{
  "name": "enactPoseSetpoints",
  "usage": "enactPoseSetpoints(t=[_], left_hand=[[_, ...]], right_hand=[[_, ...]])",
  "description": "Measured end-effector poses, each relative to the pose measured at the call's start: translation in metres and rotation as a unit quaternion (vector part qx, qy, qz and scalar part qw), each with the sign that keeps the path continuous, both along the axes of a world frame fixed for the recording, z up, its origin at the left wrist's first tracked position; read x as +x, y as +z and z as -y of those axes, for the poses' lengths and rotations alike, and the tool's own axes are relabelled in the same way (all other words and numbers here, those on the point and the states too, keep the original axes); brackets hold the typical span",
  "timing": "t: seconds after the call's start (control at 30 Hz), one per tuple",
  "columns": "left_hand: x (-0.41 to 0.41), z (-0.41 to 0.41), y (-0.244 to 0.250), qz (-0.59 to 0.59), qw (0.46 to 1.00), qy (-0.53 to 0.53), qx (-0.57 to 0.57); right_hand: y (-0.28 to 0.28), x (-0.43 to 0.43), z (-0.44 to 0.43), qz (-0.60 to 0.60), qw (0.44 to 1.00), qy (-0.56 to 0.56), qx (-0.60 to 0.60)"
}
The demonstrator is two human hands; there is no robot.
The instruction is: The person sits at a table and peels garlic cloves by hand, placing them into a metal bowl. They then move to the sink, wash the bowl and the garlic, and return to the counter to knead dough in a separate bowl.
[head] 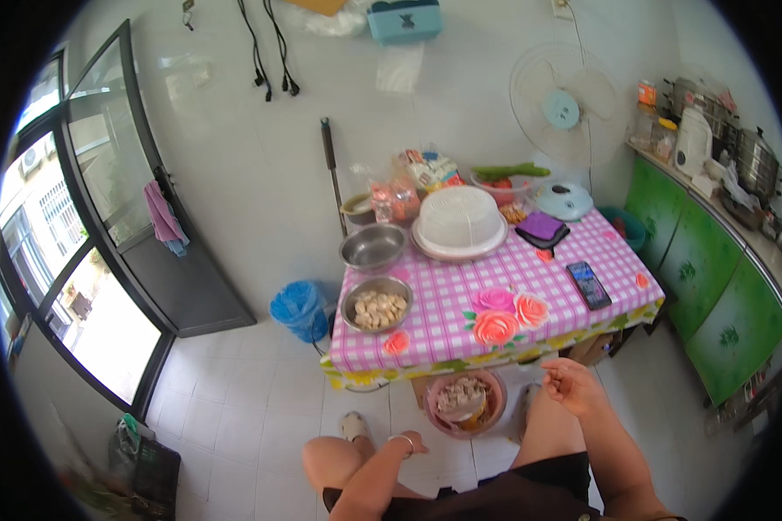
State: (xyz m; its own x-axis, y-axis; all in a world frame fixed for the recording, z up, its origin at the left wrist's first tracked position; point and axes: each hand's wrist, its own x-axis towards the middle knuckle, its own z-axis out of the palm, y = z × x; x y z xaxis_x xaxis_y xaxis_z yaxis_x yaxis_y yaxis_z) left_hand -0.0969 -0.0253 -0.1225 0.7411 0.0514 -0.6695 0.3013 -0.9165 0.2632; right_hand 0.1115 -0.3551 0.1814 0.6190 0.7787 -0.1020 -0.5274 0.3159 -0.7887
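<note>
My left hand (417,442), with a bangle at its wrist, hangs between my knees; its fingers are mostly hidden. My right hand (570,383) is raised above my right knee, fingers loosely bent and apart, with nothing visible in it. On the floor between my feet stands a pink plastic basin (500,417). Inside lie pale scraps (461,393) and what looks like a plastic bag. A steel bowl (347,312) of pale pieces resembling garlic cloves (380,309) sits at the table's near left corner.
The table (440,325) wears a checked floral cloth. It bears another steel bowl (373,246), a white domed cover (463,215), a smartphone (588,285) and a purple cloth (539,225). A blue-lined bin (300,311) stands left; green cabinets (697,286) line the right.
</note>
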Motion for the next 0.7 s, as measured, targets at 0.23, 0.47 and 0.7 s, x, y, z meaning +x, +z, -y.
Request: enactPoseSetpoints(t=[0.23, 0.47, 0.7], left_hand=[[-0.02, 0.02, 0.032, 0.075, 0.989, 0.123, -0.016], [-0.058, 0.021, 0.054, 0.266, 0.928, 0.258, 0.049], [-0.071, 0.049, 0.152, 0.423, 0.811, 0.404, -0.003]], right_hand=[[-0.017, -0.014, 0.035, -0.028, 0.999, 0.021, 0.033], [0.007, -0.023, 0.065, 0.009, 0.997, 0.013, 0.076], [0.02, -0.032, 0.101, 0.033, 0.992, 0.029, 0.119]])
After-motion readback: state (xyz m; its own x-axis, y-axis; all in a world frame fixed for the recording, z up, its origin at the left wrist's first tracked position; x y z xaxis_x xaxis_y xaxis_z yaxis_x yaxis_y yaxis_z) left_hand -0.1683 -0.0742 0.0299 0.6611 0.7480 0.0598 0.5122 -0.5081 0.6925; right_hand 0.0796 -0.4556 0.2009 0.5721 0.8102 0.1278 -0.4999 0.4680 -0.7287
